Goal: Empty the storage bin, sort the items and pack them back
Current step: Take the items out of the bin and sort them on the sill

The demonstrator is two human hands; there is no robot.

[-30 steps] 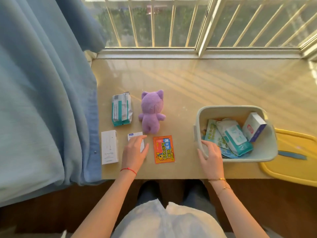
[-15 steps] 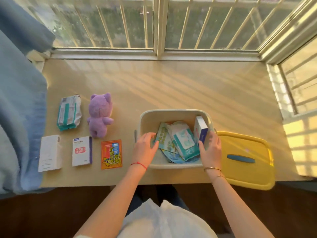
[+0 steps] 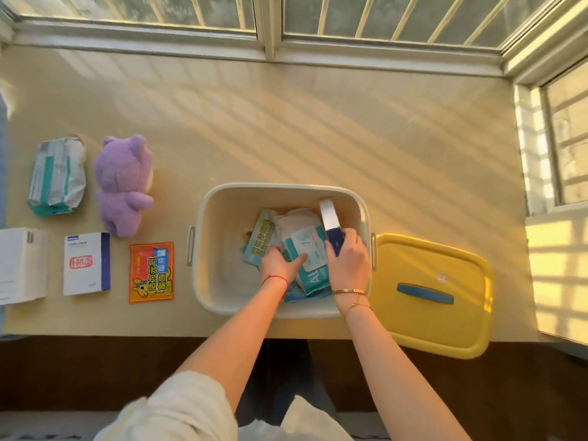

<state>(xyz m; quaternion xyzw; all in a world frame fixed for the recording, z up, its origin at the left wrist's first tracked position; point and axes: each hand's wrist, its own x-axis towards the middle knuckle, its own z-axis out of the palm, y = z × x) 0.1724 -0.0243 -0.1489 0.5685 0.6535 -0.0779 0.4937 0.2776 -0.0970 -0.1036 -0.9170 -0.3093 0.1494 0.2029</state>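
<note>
Bin (image 3: 203,249), mid-surface, lid (image 3: 429,294) just right of it; still part-full. Right hand (image 3: 348,259) grips upright box (image 3: 331,224) at bin's right wall; left hand (image 3: 278,264) presses wipes pack (image 3: 310,249) (fingers flat). Lift box straight up w/o dragging packs.

White box (image 3: 20,265) cut by left edge

We see a beige sunlit stone windowsill ledge (image 3: 318,122), white-framed barred window (image 3: 270,23) behind, dark brown wooden front panel (image 3: 95,370) below
</note>
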